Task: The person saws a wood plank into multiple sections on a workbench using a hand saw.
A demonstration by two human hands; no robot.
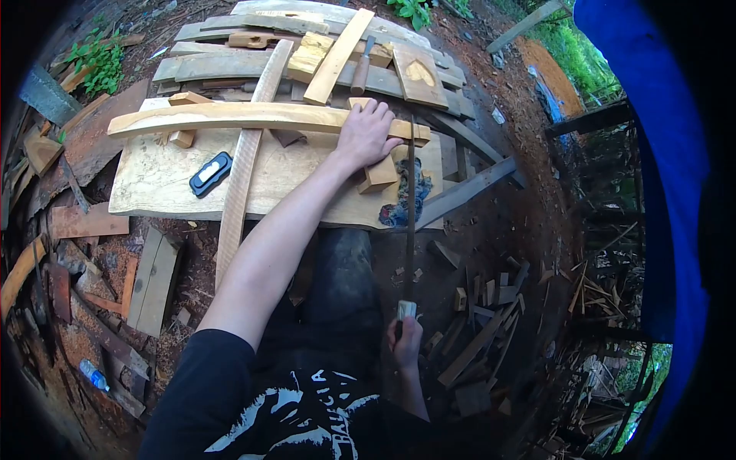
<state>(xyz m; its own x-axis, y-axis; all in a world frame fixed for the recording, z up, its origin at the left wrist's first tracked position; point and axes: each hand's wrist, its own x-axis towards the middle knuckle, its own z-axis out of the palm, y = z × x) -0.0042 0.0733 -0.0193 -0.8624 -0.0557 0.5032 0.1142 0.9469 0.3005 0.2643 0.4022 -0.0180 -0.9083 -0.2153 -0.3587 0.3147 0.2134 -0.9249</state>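
Observation:
A long wooden bar (230, 117) lies across the work board (146, 172). My left hand (368, 136) presses down on the bar near its right end, fingers stretched over it. Under and beside that hand is a small wood block (379, 175). My right hand (405, 341) is wrapped round the handle of a handsaw (411, 230), low in front of my body. The saw's blade runs away from me and its far part meets the bar just right of my left hand. Whether the teeth have cut in cannot be made out.
A chisel (363, 70), a wood plane (251, 40) and a board with a heart shape (419, 73) lie on the slatted table behind. A black-cased object (210, 174) rests on the work board. A thin slat (244, 180) crosses under the bar. Offcuts (491, 307) litter the ground.

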